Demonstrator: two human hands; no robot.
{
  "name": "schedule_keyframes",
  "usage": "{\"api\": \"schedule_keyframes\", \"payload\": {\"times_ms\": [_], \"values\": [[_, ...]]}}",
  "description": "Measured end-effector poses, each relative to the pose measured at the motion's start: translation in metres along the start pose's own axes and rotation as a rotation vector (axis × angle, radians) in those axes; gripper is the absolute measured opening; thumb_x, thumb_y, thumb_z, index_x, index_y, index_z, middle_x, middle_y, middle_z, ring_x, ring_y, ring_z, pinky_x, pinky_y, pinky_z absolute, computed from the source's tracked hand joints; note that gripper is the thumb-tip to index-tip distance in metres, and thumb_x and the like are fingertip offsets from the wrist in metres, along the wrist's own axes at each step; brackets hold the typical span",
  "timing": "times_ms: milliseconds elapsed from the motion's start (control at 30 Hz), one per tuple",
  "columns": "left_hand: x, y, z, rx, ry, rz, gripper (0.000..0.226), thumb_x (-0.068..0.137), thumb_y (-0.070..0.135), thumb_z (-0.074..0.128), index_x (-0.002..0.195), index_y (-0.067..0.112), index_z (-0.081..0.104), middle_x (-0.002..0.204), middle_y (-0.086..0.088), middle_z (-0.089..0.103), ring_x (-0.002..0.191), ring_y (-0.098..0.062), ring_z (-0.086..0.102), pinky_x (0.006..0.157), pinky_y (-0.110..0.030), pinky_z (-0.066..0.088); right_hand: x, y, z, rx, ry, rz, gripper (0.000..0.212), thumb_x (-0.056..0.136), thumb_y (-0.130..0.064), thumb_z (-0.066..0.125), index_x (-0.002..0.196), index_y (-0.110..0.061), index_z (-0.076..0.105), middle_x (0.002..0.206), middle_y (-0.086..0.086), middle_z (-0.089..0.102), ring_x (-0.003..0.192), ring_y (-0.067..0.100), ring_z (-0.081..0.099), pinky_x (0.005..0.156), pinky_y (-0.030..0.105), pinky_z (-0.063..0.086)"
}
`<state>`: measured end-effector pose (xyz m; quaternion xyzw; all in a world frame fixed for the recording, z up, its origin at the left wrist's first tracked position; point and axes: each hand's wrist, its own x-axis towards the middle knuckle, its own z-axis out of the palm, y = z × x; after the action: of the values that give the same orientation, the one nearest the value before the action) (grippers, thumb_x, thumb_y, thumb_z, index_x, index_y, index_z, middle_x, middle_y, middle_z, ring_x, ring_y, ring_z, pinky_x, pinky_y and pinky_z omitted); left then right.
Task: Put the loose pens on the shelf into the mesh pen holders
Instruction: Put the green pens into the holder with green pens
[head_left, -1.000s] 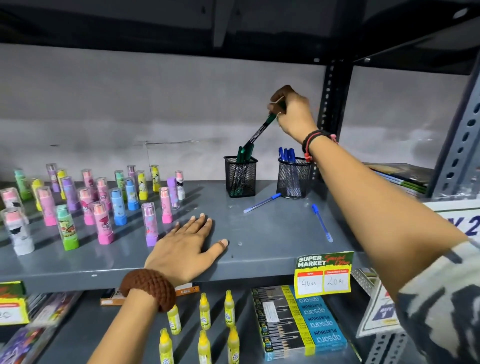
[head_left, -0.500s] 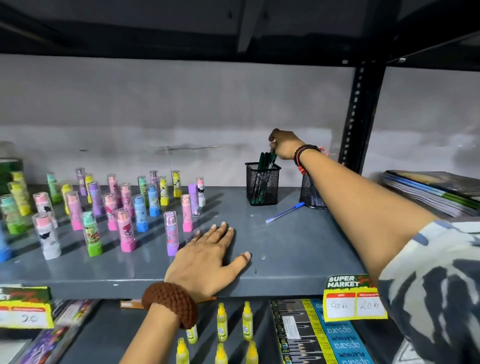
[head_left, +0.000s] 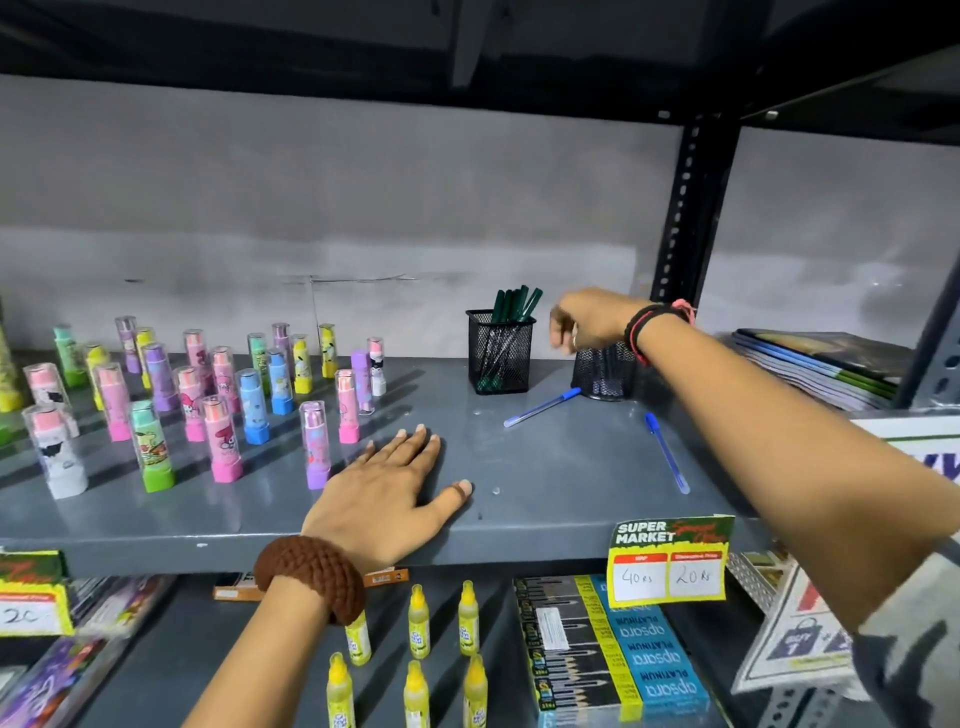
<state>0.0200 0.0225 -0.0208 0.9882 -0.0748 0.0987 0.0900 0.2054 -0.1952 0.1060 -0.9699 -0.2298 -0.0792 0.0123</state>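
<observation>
Two loose blue pens (head_left: 542, 408) (head_left: 666, 452) lie on the shelf (head_left: 545, 483) toward its right end, in front of the two mesh pen holders (head_left: 500, 351) (head_left: 605, 373) near its back edge, the left one full of green pens (head_left: 514, 302), while the right hand (head_left: 589, 322) hovers empty with loosely curled fingers between the holders and the left hand (head_left: 387, 499) lies flat, fingers spread, at the shelf's front edge.

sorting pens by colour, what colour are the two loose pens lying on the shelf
Both loose pens are blue, clearest in the head view.
</observation>
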Motion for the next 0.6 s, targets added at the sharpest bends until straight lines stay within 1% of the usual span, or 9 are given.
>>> {"api": "schedule_keyframes", "payload": {"times_ms": [33, 67, 167, 200, 300, 367, 467, 533, 600], "values": [[0.0, 0.0, 0.0, 0.002, -0.004, -0.001, 0.075, 0.087, 0.065, 0.019, 0.149, 0.026, 0.007, 0.158, 0.009, 0.002, 0.145, -0.006, 0.001, 0.118, -0.029, 0.0, -0.004, 0.0, 0.007, -0.018, -0.064, -0.026, 0.027, 0.083, 0.007, 0.057, 0.105, -0.004, 0.069, 0.106, 0.012, 0.073, 0.089, 0.021, 0.064, 0.068, 0.02, 0.043], [0.0, 0.0, -0.001, 0.004, -0.009, -0.002, 0.075, 0.087, 0.065, 0.019, 0.149, 0.026, 0.007, 0.158, 0.009, 0.002, 0.145, -0.006, 0.0, 0.118, -0.029, 0.0, -0.007, -0.001, 0.015, -0.048, -0.089, -0.048, 0.027, 0.084, 0.004, 0.058, 0.108, -0.005, 0.068, 0.109, 0.012, 0.073, 0.096, 0.023, 0.066, 0.075, 0.02, 0.043], [0.0, 0.0, -0.001, 0.007, -0.019, 0.002, 0.075, 0.087, 0.066, 0.018, 0.149, 0.026, 0.006, 0.158, 0.009, 0.001, 0.144, -0.006, 0.0, 0.118, -0.03, 0.0, -0.012, 0.002, 0.037, -0.212, -0.047, -0.102, 0.032, 0.086, -0.007, 0.06, 0.117, -0.012, 0.064, 0.121, 0.013, 0.065, 0.112, 0.031, 0.06, 0.091, 0.031, 0.049], [0.0, 0.0, 0.0, 0.006, -0.021, 0.002, 0.075, 0.087, 0.066, 0.018, 0.149, 0.026, 0.006, 0.158, 0.008, 0.001, 0.144, -0.006, 0.0, 0.118, -0.03, 0.0, -0.014, 0.003, 0.042, -0.249, -0.039, -0.108, 0.032, 0.087, -0.008, 0.059, 0.118, -0.013, 0.064, 0.123, 0.015, 0.063, 0.112, 0.033, 0.06, 0.091, 0.035, 0.05], [0.001, -0.001, 0.001, -0.002, -0.022, 0.005, 0.076, 0.086, 0.066, 0.019, 0.149, 0.026, 0.007, 0.158, 0.008, 0.002, 0.145, -0.006, 0.0, 0.118, -0.03, 0.001, -0.02, 0.002, 0.051, -0.389, -0.054, -0.139, 0.022, 0.085, -0.003, 0.056, 0.104, -0.005, 0.067, 0.115, 0.022, 0.065, 0.104, 0.038, 0.064, 0.077, 0.034, 0.049], [0.001, -0.002, 0.002, -0.001, -0.024, 0.002, 0.076, 0.086, 0.067, 0.018, 0.149, 0.027, 0.007, 0.158, 0.009, 0.001, 0.144, -0.005, -0.001, 0.118, -0.03, 0.0, -0.024, 0.003, 0.056, -0.462, -0.046, -0.154, 0.017, 0.084, -0.001, 0.056, 0.097, -0.001, 0.067, 0.108, 0.024, 0.066, 0.099, 0.039, 0.065, 0.074, 0.036, 0.05], [0.001, -0.002, 0.001, 0.001, -0.023, -0.001, 0.076, 0.086, 0.067, 0.017, 0.149, 0.027, 0.006, 0.158, 0.009, 0.001, 0.144, -0.005, 0.0, 0.118, -0.03, 0.0, -0.028, 0.008, 0.06, -0.497, 0.0, -0.174, 0.019, 0.084, 0.001, 0.053, 0.096, -0.002, 0.067, 0.104, 0.022, 0.066, 0.095, 0.037, 0.065, 0.07, 0.036, 0.049], [0.001, -0.002, 0.001, 0.002, -0.023, 0.0, 0.076, 0.086, 0.067, 0.017, 0.149, 0.026, 0.007, 0.158, 0.009, 0.001, 0.145, -0.006, 0.0, 0.118, -0.03, 0.0, -0.031, 0.01, 0.06, -0.492, 0.013, -0.201, 0.021, 0.086, 0.0, 0.049, 0.1, -0.005, 0.064, 0.105, 0.019, 0.064, 0.097, 0.035, 0.064, 0.072, 0.036, 0.049], [0.001, -0.002, 0.002, -0.001, -0.026, 0.001, 0.076, 0.086, 0.067, 0.017, 0.149, 0.026, 0.007, 0.158, 0.008, 0.001, 0.145, -0.006, 0.0, 0.118, -0.03, 0.0, -0.035, 0.012, 0.061, -0.487, 0.009, -0.248, 0.021, 0.09, -0.003, 0.045, 0.104, -0.006, 0.06, 0.108, 0.017, 0.063, 0.102, 0.034, 0.061, 0.08, 0.04, 0.05]]}}
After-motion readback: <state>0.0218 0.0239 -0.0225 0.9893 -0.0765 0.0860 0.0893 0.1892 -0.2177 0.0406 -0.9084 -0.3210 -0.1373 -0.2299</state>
